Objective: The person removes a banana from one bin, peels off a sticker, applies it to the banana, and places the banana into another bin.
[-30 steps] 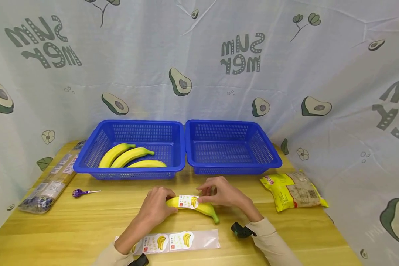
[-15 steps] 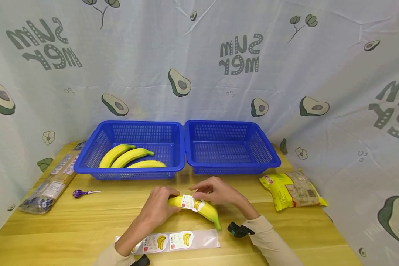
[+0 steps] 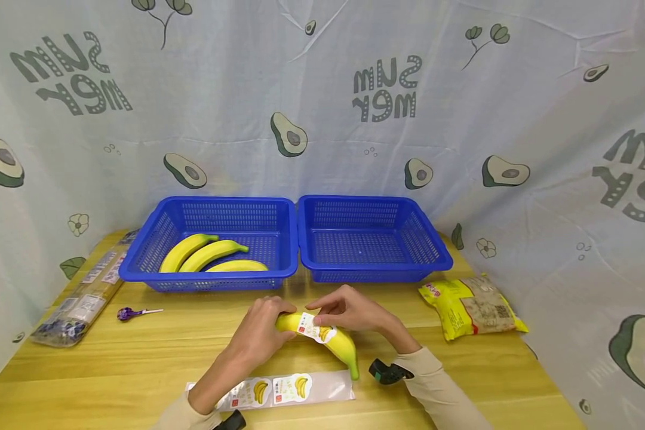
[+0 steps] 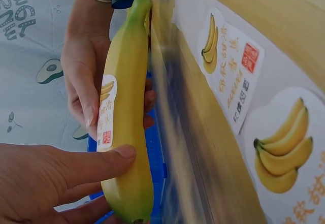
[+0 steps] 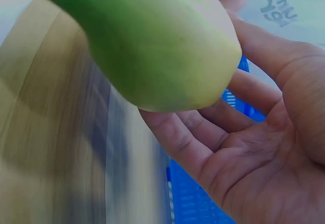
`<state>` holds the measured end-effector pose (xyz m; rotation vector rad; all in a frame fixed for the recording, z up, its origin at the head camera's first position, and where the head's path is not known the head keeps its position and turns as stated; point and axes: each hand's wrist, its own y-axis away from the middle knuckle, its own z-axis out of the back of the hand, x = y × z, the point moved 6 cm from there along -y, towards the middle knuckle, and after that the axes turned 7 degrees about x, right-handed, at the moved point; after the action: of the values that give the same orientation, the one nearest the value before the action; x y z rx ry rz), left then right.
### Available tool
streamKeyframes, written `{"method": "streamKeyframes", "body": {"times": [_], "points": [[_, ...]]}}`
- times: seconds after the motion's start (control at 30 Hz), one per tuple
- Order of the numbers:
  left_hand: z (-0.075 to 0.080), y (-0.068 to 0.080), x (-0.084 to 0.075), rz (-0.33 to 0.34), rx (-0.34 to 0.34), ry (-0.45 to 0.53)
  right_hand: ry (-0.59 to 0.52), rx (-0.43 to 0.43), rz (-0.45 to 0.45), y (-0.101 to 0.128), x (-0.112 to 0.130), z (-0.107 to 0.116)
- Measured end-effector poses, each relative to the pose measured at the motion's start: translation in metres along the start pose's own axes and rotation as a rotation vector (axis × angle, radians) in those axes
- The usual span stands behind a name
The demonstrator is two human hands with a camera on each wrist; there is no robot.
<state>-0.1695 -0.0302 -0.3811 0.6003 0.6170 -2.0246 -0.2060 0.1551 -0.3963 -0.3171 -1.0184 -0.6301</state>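
Both hands now tilt the banana [image 3: 322, 339], left hand [image 3: 263, 331] gripping its end, right hand [image 3: 349, 310] pressing the sticker [image 3: 314, 327] flat.

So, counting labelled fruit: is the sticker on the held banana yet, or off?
On. The sticker lies on the banana, held by the left hand and right hand.
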Motion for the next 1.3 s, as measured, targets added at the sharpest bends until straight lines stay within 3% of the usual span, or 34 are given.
{"method": "streamKeyframes", "body": {"times": [0.27,0.53,0.73,0.9,1.07,1.3], "points": [[0.007,-0.002,-0.002,0.005,-0.002,0.163,-0.020,-0.017,-0.010,0.015,-0.001,0.014],[0.015,-0.003,0.012,0.112,-0.001,0.421,-0.059,-0.028,-0.024,0.037,0.003,0.039],[0.004,-0.007,0.015,0.174,0.035,0.636,-0.144,-0.109,-0.092,0.045,0.010,0.058],[-0.010,-0.014,0.010,0.235,0.044,0.924,-0.186,-0.173,-0.150,0.044,0.017,0.071],[-0.022,-0.024,0.006,0.283,0.021,1.199,-0.191,-0.228,-0.163,0.038,0.023,0.081],[-0.034,-0.039,0.006,0.335,-0.063,1.416,-0.190,-0.288,-0.136,0.028,0.028,0.095]]}}
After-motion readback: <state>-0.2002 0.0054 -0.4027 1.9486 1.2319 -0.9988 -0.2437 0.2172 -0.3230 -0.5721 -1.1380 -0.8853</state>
